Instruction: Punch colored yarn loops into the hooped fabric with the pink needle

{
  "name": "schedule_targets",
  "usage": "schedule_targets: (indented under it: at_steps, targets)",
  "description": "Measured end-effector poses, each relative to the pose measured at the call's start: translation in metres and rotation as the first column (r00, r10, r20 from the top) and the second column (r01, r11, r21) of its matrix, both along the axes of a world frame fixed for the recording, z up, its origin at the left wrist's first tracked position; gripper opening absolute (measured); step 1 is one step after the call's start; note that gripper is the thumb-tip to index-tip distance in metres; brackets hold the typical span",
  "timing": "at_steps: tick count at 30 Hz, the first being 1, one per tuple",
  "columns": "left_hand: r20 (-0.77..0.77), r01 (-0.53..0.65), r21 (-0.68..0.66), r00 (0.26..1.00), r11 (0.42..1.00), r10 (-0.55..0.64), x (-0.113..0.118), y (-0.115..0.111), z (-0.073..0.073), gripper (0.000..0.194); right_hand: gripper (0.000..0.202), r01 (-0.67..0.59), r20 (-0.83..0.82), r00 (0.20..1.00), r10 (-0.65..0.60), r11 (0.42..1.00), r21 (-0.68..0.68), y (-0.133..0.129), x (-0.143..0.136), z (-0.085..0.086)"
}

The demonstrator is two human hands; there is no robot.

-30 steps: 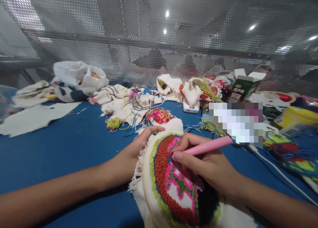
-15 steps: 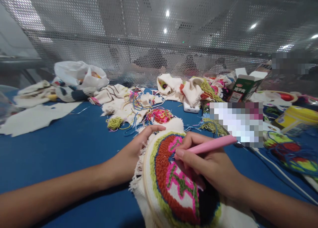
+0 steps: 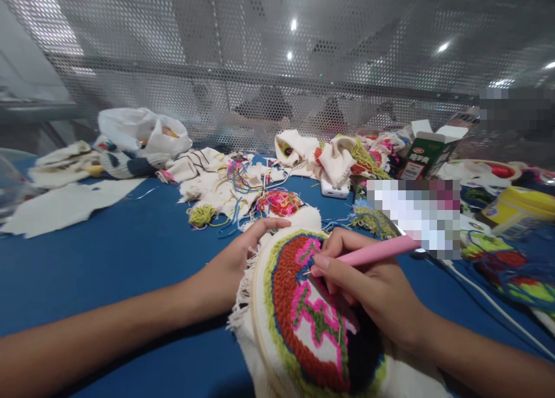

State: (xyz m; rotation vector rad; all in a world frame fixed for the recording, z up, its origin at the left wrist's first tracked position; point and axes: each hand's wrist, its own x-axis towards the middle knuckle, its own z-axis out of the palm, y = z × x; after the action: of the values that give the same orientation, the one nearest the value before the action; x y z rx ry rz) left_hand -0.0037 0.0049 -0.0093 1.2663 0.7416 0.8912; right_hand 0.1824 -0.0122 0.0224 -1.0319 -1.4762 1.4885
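A round embroidery hoop (image 3: 256, 305) tilts toward me, with cream fabric stretched in it. Looped yarn in rust red, yellow-green, pink, dark green, blue and black covers much of the fabric. My left hand (image 3: 243, 250) grips the hoop's far left rim, its fingers partly hidden beyond the edge. Between the thumb and fingers of my right hand (image 3: 364, 282) is a pink punch needle (image 3: 377, 252). Its thin metal tip is visible just above the blue loops near the upper middle of the design. Frayed fabric edges (image 3: 240, 305) hang out around the hoop.
Behind the hoop lie fabric scraps and tangled yarn (image 3: 280, 203) on the blue table (image 3: 108, 259). A white plastic bag (image 3: 130, 126) stands at the back left. To the right are a blurred-out screen (image 3: 416, 213), a white cable (image 3: 489, 302), a green box (image 3: 427, 155) and a yellow tub (image 3: 520, 207).
The punch needle has lifted and shifted slightly right, so its metal tip now shows above the loops. My left hand keeps its grip on the hoop.
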Motion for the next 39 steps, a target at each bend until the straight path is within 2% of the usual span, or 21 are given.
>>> schedule_targets:
  at_steps: [6,12,19,39]
  targets:
    - [0.014,0.016,-0.026,1.0,1.0,-0.016,-0.0003,0.0016,0.0014,0.059,0.024,0.019,-0.043,0.999,-0.019,1.0,-0.006,-0.0013,0.0005,-0.0012]
    - [0.017,0.023,-0.028,1.0,0.999,-0.022,0.0004,0.0012,0.0036,0.059,0.025,0.032,-0.049,0.998,-0.03,0.998,0.05,-0.0009,0.002,-0.0036]
    - [0.017,-0.003,0.008,1.0,1.0,0.003,0.0015,0.0031,-0.0001,0.054,0.026,0.06,-0.06,0.997,-0.057,0.997,0.051,-0.0027,0.0024,-0.0044]
    - [0.066,-0.039,-0.044,0.997,0.998,0.042,0.0024,0.0036,-0.0006,0.058,0.024,0.119,-0.074,0.991,-0.109,0.983,0.139,-0.0037,0.0037,-0.007]
